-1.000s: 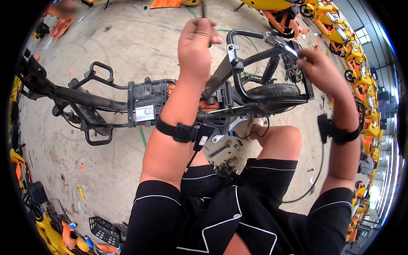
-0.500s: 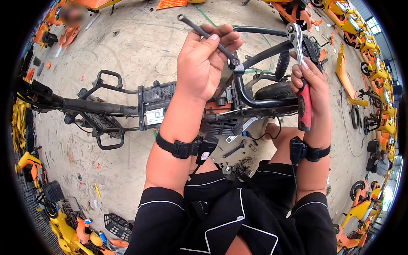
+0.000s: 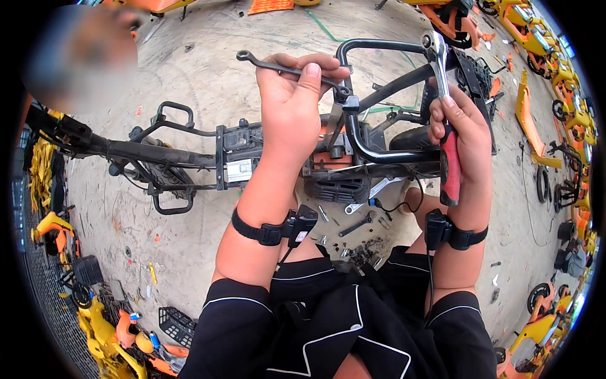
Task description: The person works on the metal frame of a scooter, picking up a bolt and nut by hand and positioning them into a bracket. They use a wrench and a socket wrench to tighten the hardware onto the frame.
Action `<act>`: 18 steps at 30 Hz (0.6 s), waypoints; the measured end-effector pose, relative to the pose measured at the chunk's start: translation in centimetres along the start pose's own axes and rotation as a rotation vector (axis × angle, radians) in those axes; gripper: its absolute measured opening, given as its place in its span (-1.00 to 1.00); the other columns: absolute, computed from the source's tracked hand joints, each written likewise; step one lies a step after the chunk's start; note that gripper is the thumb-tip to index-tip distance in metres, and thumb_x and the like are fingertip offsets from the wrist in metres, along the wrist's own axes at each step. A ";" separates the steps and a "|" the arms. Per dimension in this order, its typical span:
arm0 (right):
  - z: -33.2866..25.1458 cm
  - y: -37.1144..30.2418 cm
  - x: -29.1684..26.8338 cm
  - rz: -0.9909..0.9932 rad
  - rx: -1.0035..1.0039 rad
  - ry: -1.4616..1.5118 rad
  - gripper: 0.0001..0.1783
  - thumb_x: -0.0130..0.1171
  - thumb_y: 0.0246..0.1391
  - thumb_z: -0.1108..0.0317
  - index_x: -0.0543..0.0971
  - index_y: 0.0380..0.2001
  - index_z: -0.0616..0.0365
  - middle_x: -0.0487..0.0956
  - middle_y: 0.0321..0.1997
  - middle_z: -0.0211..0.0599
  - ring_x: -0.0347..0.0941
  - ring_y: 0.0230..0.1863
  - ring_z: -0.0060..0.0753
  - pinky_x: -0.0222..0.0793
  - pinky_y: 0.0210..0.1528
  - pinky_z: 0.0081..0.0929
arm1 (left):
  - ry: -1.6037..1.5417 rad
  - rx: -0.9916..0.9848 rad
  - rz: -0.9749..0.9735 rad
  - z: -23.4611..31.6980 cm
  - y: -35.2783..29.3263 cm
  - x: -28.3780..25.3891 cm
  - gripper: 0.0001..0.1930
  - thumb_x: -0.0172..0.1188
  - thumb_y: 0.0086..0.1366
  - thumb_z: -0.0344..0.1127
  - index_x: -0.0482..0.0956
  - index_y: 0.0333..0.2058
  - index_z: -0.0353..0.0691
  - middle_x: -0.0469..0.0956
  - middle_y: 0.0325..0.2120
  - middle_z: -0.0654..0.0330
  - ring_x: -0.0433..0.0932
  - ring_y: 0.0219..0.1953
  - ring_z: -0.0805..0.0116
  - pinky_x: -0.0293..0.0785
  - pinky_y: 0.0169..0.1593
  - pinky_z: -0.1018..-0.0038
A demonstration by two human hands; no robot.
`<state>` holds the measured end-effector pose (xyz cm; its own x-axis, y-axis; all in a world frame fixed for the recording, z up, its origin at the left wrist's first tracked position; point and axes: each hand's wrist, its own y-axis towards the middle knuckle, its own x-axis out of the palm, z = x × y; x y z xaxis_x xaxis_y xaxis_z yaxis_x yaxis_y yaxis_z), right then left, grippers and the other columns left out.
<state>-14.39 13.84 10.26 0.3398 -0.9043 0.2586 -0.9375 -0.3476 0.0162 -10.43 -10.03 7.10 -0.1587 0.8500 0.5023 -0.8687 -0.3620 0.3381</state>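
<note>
My left hand (image 3: 291, 114) grips a dark double-ended ring wrench (image 3: 266, 64). The wrench's right end sits at the bracket on the bent black tube of a stripped scooter frame (image 3: 394, 155); whether it is seated on a bolt I cannot tell. Fingers wrapped round it, my right hand (image 3: 466, 129) holds a ratchet wrench with a chrome shaft and red-and-black handle (image 3: 450, 169). The ratchet's round head points away from me, over the frame's rear part. What lies beneath that head is hidden.
An adjustable wrench (image 3: 358, 224) and a larger silver wrench (image 3: 372, 194) lie on the floor between my legs and the frame, near small loose parts. A black crate (image 3: 178, 325) is at lower left. Yellow scooters (image 3: 571, 126) line the right. A blurred person (image 3: 82, 57) is at upper left.
The ring wrench's free end has swung left and toward me, while its other end stays by the bracket. My right hand keeps hold of the ratchet. The blurred person appears larger.
</note>
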 end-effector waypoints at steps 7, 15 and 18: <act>-0.1 -0.3 0.1 0.000 -0.023 0.010 -0.51 -0.05 0.35 0.35 0.29 0.23 0.44 0.34 -0.37 -0.41 0.26 -0.48 -0.68 0.25 -0.45 -0.68 | 0.028 0.185 -0.051 -1.2 -1.7 -1.1 -0.80 -0.03 0.47 -0.51 0.16 -0.05 -0.19 0.57 -0.17 -0.07 0.61 -0.05 0.14 0.53 0.13 0.20; -0.1 -0.6 -0.7 0.049 -0.072 0.166 -0.51 -0.08 0.35 0.39 0.25 0.26 0.41 0.32 -0.34 -0.42 0.26 -0.44 -0.69 0.22 -0.40 -0.68 | 0.168 0.307 -0.032 -2.1 -3.2 -1.0 -0.81 0.03 0.46 -0.47 0.23 -0.04 -0.21 0.61 -0.19 -0.01 0.59 0.00 0.15 0.49 0.17 0.22; 0.0 -1.1 -1.3 0.005 -0.048 0.361 -0.49 -0.13 0.42 0.31 0.19 0.35 0.26 0.34 -0.31 -0.41 0.26 -0.45 -0.70 0.24 -0.45 -0.67 | 0.208 0.349 -0.022 -2.4 -3.6 -0.7 -0.81 0.04 0.46 -0.46 0.24 -0.05 -0.22 0.61 -0.19 -0.01 0.59 0.00 0.14 0.52 0.15 0.25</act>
<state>-13.81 15.37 9.91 0.2951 -0.7568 0.5832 -0.9444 -0.3237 0.0578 -8.31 -8.43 3.66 -0.2645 0.9053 0.3324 -0.6670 -0.4207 0.6149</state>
